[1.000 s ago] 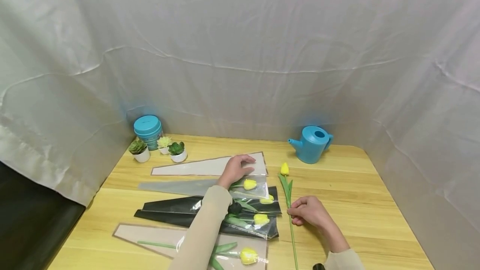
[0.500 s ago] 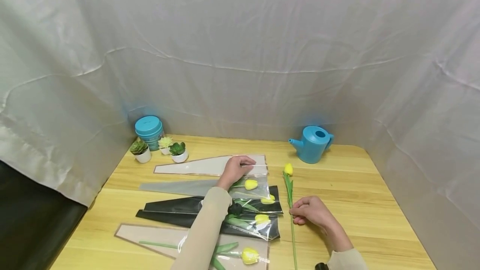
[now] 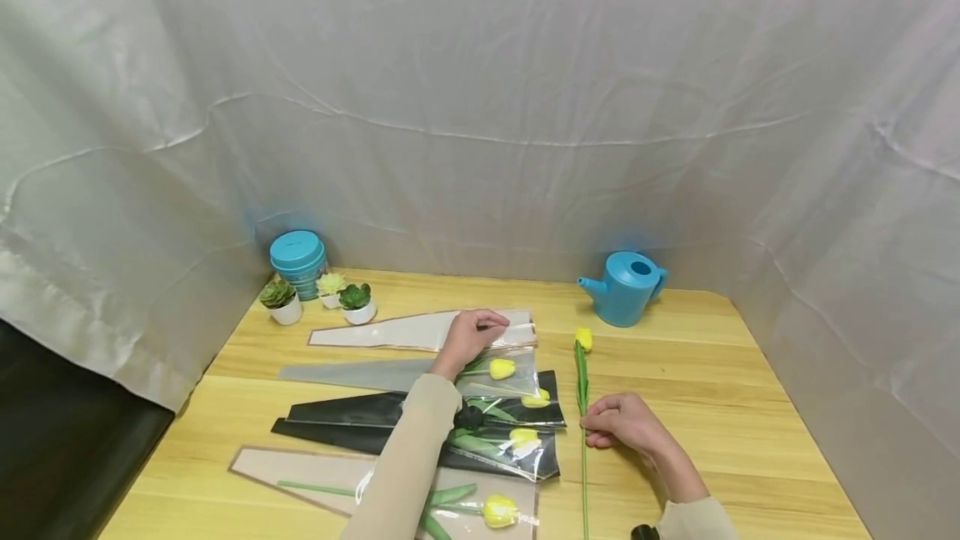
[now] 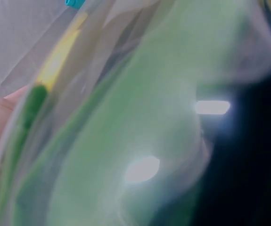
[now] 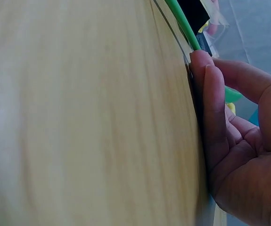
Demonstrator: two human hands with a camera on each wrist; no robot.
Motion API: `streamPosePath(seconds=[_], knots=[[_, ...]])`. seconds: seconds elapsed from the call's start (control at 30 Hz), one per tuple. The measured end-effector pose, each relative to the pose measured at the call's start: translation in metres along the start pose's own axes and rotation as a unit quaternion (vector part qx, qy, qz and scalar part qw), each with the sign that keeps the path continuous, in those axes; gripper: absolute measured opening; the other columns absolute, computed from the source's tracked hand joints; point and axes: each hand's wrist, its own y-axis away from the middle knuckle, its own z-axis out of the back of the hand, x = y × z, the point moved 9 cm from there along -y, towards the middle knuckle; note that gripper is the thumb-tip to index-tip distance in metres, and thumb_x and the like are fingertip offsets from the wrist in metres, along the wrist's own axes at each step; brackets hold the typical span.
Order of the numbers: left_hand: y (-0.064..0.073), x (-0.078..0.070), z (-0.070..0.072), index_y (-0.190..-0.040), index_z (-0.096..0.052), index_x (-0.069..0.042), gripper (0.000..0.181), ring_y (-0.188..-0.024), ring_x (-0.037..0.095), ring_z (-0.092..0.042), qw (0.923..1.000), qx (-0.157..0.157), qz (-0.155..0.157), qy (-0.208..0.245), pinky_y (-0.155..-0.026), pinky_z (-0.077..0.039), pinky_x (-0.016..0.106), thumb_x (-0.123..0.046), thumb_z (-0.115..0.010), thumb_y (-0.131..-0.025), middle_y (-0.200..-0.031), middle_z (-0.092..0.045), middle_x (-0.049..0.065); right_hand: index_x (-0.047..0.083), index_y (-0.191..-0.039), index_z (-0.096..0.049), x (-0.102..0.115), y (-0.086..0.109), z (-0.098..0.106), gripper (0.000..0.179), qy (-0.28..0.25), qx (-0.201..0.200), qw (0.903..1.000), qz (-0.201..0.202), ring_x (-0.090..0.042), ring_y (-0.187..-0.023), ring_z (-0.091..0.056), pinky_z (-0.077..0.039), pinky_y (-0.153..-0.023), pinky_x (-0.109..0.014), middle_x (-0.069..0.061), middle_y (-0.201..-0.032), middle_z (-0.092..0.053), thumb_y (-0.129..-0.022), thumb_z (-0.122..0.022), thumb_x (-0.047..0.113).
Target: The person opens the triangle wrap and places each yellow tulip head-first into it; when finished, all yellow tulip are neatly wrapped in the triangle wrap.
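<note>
My right hand (image 3: 618, 423) pinches the green stem of a yellow artificial tulip (image 3: 583, 340) between thumb and fingers, low over the table. The bloom points toward the back; the leaves lie along the stem. In the right wrist view the stem (image 5: 184, 26) runs into my fingertips (image 5: 201, 59). My left hand (image 3: 467, 340) is at the wide end of a white flower sleeve (image 3: 397, 332) and seems to pinch its clear film; the fingertips are partly hidden. Nearer lie a grey sleeve (image 3: 352, 372), black sleeves (image 3: 337, 433) and a pinkish sleeve (image 3: 300, 467), with yellow tulips inside.
A blue watering can (image 3: 624, 290) stands at the back right. Back left are a blue lidded container (image 3: 297, 261) and small potted succulents (image 3: 358, 307). Pale curtains (image 3: 480, 148) enclose the wooden table (image 3: 712, 407) behind and at the sides.
The tulip in my right hand has swung slightly to the right at its bloom and turned, so its leaves look narrower. The white sleeve's film at my left hand has shifted a little.
</note>
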Motion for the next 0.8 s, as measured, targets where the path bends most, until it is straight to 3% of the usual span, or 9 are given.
streamPosePath(seconds=[0.33, 0.57, 0.8], knots=[[-0.0003, 0.0016, 0.0022, -0.104, -0.082, -0.022, 0.01, -0.095, 0.011, -0.072, 0.9998, -0.003, 0.013, 0.017, -0.081, -0.057, 0.031, -0.023, -0.076, -0.097, -0.109, -0.078, -0.005, -0.013, -0.104, -0.067, -0.0005, -0.0013, -0.0002, 0.023, -0.003, -0.004, 1.0, -0.001, -0.015, -0.068, -0.073, -0.061, -0.063, -0.025, -0.011, -0.081, -0.073, -0.093, -0.074, 0.005], [-0.0002, 0.0024, 0.0026, -0.101, -0.082, -0.023, 0.008, -0.093, 0.01, -0.072, 0.9998, -0.007, 0.017, 0.007, -0.088, -0.058, 0.032, -0.018, -0.078, -0.095, -0.102, -0.079, -0.006, -0.013, -0.103, -0.067, -0.001, -0.0019, -0.0003, 0.022, 0.0, -0.006, 1.0, 0.0, -0.015, -0.068, -0.073, -0.061, -0.063, -0.025, -0.011, -0.081, -0.073, -0.093, -0.074, 0.006], [0.0021, 0.0026, 0.0068, -0.103, -0.082, -0.017, 0.009, -0.093, 0.014, -0.071, 0.997, -0.039, 0.015, 0.065, -0.086, -0.058, 0.032, -0.016, -0.077, -0.095, -0.104, -0.079, -0.001, -0.013, -0.104, -0.068, -0.0027, -0.0006, 0.0006, 0.023, 0.002, -0.006, 1.0, -0.003, -0.016, -0.069, -0.074, -0.061, -0.065, -0.026, -0.012, -0.082, -0.074, -0.093, -0.074, 0.006]])
